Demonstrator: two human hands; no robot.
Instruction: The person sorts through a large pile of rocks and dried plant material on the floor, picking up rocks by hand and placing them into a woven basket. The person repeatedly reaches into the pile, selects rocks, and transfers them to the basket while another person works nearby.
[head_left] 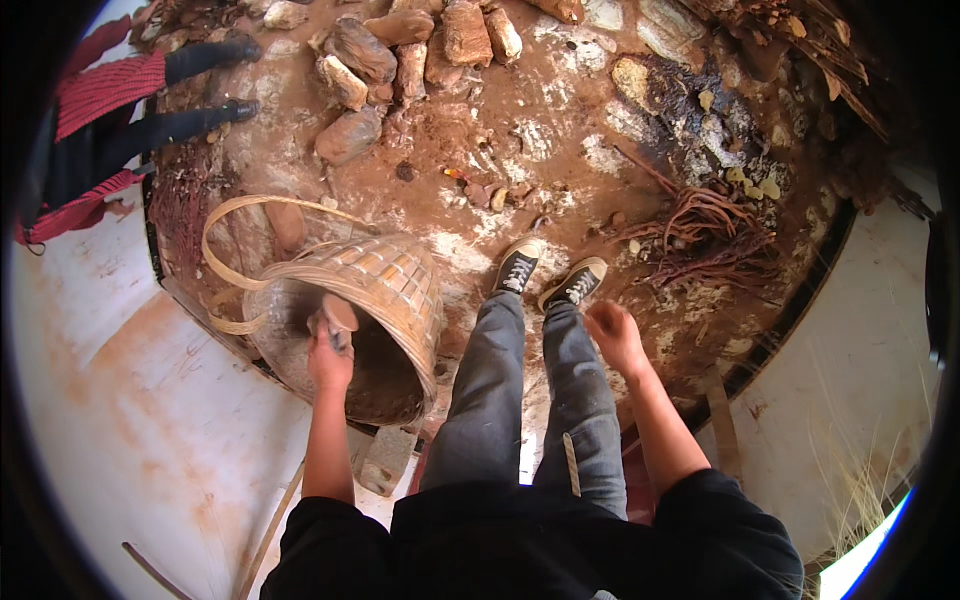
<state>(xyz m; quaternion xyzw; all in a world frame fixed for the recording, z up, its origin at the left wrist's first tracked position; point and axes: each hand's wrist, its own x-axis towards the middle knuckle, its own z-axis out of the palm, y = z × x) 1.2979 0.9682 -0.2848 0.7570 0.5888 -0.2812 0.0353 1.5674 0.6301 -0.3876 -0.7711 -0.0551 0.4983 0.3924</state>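
One woven basket (385,280), left hand (330,350) inside

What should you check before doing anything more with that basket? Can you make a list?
1. Left hand grips a small stone-like piece at the basket's mouth: ok.
2. Woven basket lies tipped on its side: ok.
3. Basket's loop handle is free of the rocks: ok.
4. Right hand is empty, hanging above the muddy ground: ok.
5. What is deep inside the basket: cannot tell.

woven basket (385,285) | tan, tipped on side, mouth toward person | brown stone (338,314) at rim
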